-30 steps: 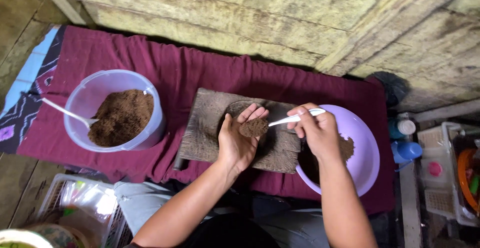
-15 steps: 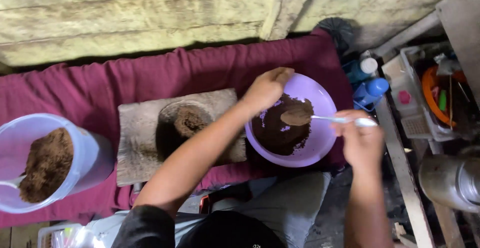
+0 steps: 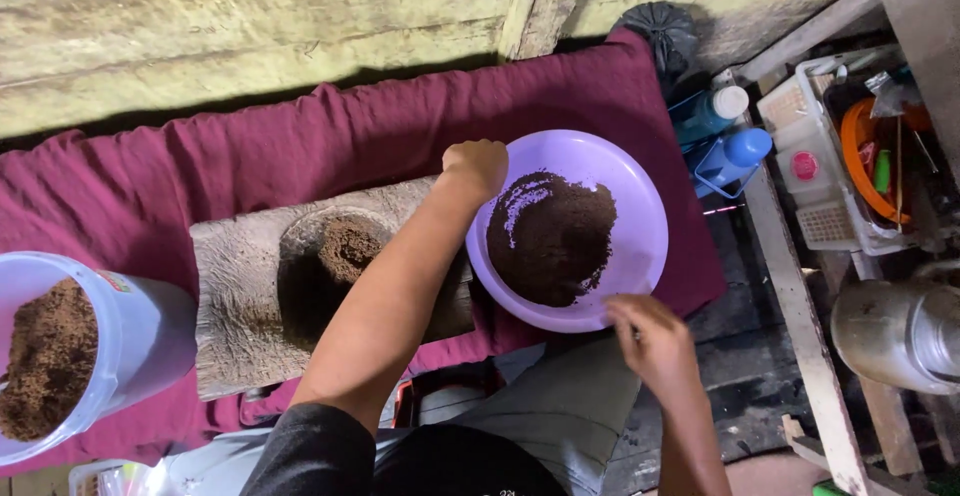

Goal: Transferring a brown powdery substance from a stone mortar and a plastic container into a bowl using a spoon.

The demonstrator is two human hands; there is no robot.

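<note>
- Two hands, both the person's own. The left hand (image 3: 478,166) sits as a closed fist at the far-left rim of the purple bowl (image 3: 640,206); whether its grip pinches the rim cannot be told.
- The right hand (image 3: 650,336) is at the bowl's near rim, fingers curled together; whether they hold anything cannot be told.
- One purple bowl, round and shallow, lying on the cloth at the right, with one heap of dark brown powder (image 3: 550,241) spread over its middle.
- One wooden block (image 3: 235,296), grey and worn, just left of the bowl, with one round hollow holding a brown clump (image 3: 345,248); the left forearm crosses over it.
- One pale lilac bucket (image 3: 140,331) at the far left, partly cut off by the frame, filled with lighter brown powder (image 3: 45,356).
- Two blue bottles (image 3: 735,151) stand side by side beyond the cloth's right edge, one with a white cap, one with a blue cap.
- One white crate (image 3: 820,171) of mixed items and one metal pot (image 3: 895,331) are further right.
- One maroon cloth (image 3: 250,166) carries bowl, block and bucket; it lies on the floor against a rough, pale wooden plank wall (image 3: 250,36).
</note>
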